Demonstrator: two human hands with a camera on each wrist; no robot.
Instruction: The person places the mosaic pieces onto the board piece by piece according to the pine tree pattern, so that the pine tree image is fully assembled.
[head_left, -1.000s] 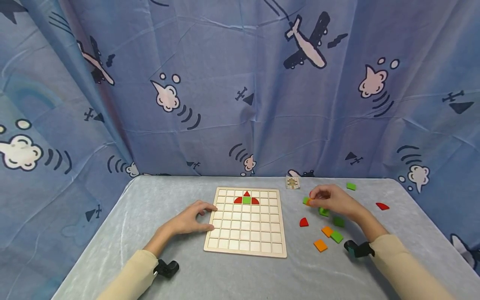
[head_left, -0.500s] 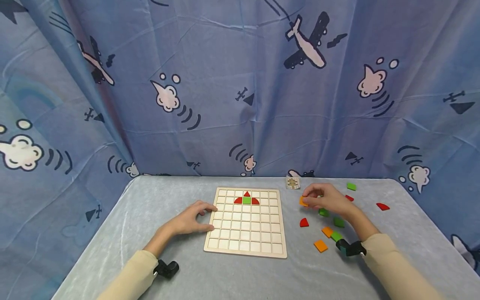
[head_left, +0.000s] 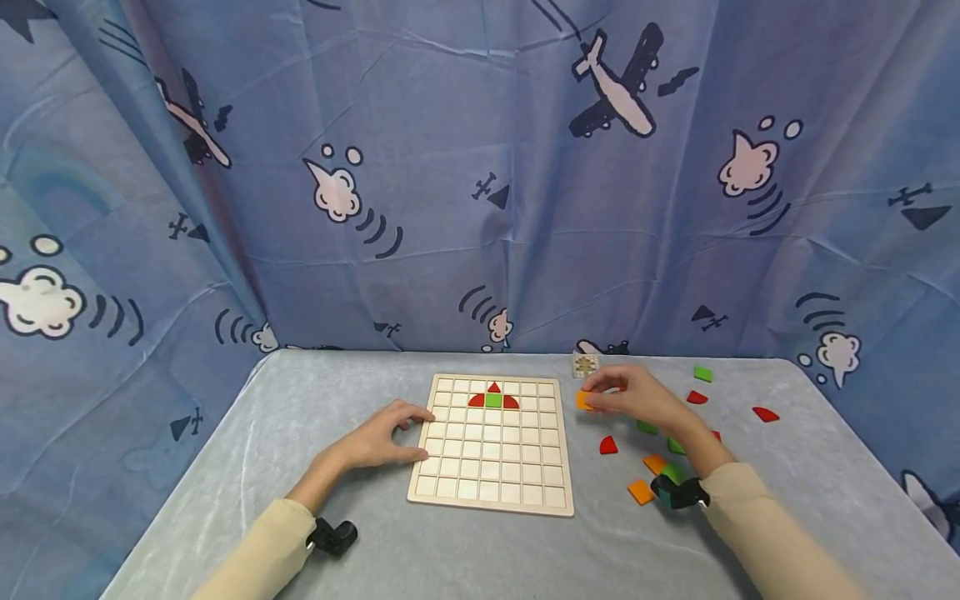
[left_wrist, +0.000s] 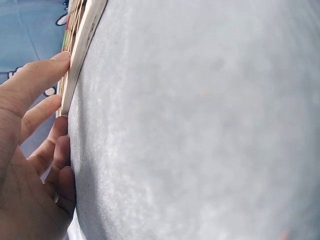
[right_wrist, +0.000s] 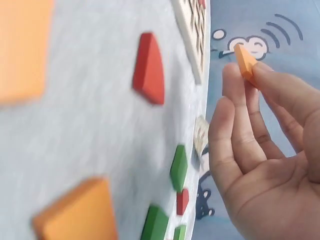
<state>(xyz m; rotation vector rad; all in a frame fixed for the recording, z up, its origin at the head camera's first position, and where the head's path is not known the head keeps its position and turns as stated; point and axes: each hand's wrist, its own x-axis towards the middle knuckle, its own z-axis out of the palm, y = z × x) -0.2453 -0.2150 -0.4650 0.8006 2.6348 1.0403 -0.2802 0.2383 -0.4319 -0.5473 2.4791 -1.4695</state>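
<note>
Head view: on the counter [head_left: 420, 554], the left hand [head_left: 380, 437], fingers apart, touched the board [head_left: 491, 471] at its left edge; the right hand [head_left: 626, 396] pinched an orange tile [head_left: 582, 400] just beyond the right edge, with a narrow gap between. Left wrist: counter stretched alongside the board. Right wrist: the tile hung off the counter, a red piece [right_wrist: 148, 70] well apart.

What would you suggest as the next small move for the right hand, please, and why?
I'd probably carry the flat orange tile left until it sits above an empty cell of the pale wooden grid board. The right hand pinches the tile beside the board, whose cells are mostly empty, while the left hand touches the board's left edge, which may help steady it.
</note>
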